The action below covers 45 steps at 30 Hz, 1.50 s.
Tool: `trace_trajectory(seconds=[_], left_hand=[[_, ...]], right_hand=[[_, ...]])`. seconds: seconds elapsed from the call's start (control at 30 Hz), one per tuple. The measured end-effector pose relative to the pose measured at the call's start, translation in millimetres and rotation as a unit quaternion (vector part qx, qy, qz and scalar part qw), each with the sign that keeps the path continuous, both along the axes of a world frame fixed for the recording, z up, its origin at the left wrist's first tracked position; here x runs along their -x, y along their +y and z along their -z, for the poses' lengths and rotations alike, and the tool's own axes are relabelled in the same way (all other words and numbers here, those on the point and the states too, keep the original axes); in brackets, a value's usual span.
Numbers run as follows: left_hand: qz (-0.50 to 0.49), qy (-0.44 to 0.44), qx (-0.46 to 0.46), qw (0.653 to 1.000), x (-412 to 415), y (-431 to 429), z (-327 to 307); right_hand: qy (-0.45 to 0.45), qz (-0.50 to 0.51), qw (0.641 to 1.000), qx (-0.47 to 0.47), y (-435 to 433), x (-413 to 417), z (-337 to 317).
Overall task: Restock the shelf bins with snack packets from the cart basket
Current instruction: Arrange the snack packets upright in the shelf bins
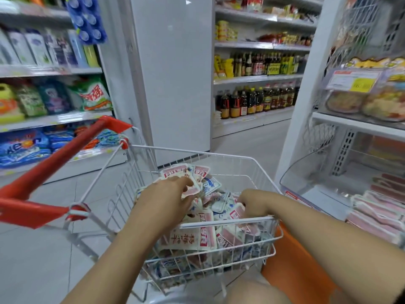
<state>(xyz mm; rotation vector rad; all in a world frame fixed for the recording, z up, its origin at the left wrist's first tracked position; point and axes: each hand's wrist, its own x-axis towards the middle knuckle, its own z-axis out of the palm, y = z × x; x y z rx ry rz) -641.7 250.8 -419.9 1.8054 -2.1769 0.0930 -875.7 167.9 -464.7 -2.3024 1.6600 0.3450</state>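
In the head view, a white wire cart basket (pixel 219 155) fills the lower middle of the frame, heaped with small snack packets (pixel 190 238). They are white with red or blue bands and carry red and blue Chinese characters. Those on the nearest one are large but lie upside down, and are too soft to read with certainty.

The left hand (pixel 166 198) reaches into the heap at centre, finger and thumb pinching a red-and-white packet at the top of the pile. The right hand (pixel 254 202), just right of it, has its fingers curled down among the packets. Whether they close on one cannot be told.

A clear shelf bin (pixel 306 178) stands at the right edge beside the basket, with pink packs (pixel 377 213) lying further right. Above it, a yellow price label (pixel 361 85) is blurred.

The cart's red handle (pixel 65 154) crosses the lower left. On the left shelves a green-and-white bag (pixel 93 95) shows "奇强" in red. Dark bottles (pixel 258 102) line the far shelves at centre right.
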Motion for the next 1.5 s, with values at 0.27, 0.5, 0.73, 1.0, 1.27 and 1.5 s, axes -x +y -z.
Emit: trace_trajectory(seconds=[0.27, 0.5, 0.73, 1.0, 1.27, 1.5], left_hand=[[0.046, 0.031, 0.066, 0.996, 13, 0, -1], [0.196, 0.201, 0.066, 0.957, 126, -4, -5], [0.331, 0.305, -0.056, 0.891, 232, -3, -19], [0.311, 0.336, -0.100, 0.884, 283, -30, 3], [0.257, 0.317, -0.116, 0.906, 334, -96, 16], [0.210, 0.393, -0.214, 0.869, 387, -165, 48]], right_hand=[[-0.218, -0.017, 0.930, 0.297, 46, 39, -66], [-0.230, -0.026, 0.895, 0.382, 104, 113, -105], [-0.248, -0.019, 0.858, 0.449, 134, 182, -92], [-0.290, 0.089, 0.864, 0.402, 126, 227, -50], [-0.201, 0.246, 0.877, 0.361, 83, 298, -38], [-0.137, 0.347, 0.877, 0.303, 67, 356, -15]])
